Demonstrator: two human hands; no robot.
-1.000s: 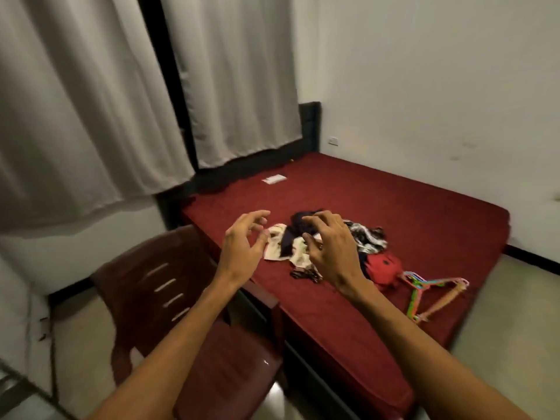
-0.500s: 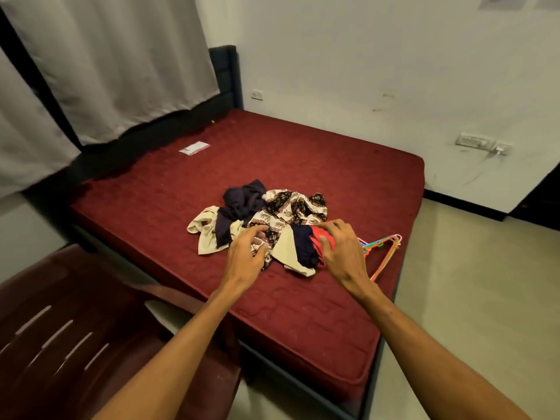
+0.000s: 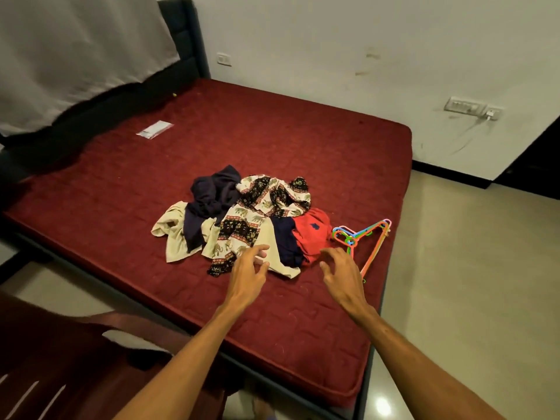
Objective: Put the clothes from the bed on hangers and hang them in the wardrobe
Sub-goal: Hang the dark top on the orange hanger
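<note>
A heap of clothes lies on the red mattress [image 3: 272, 131]: a patterned elephant-print garment [image 3: 257, 213], a dark navy piece [image 3: 212, 198], a cream piece [image 3: 172, 231] and a red shirt [image 3: 312, 231]. A bunch of coloured plastic hangers [image 3: 363, 237] rests just right of the red shirt, near the bed's edge. My left hand [image 3: 248, 271] hovers open over the near edge of the heap. My right hand [image 3: 342, 274] is open too, just in front of the red shirt and beside the hangers. Neither hand holds anything. No wardrobe is in view.
A dark red plastic chair [image 3: 54, 368] stands at the lower left, close to the bed. A small white packet [image 3: 154, 129] lies near the headboard [image 3: 181, 34]. White curtains [image 3: 75, 50] hang at the left. Tiled floor [image 3: 472, 283] opens to the right.
The view has swung right and closer to the bed. Both hands have dropped back slightly from the heap; the right hand has shifted off the red shirt toward the hangers.
</note>
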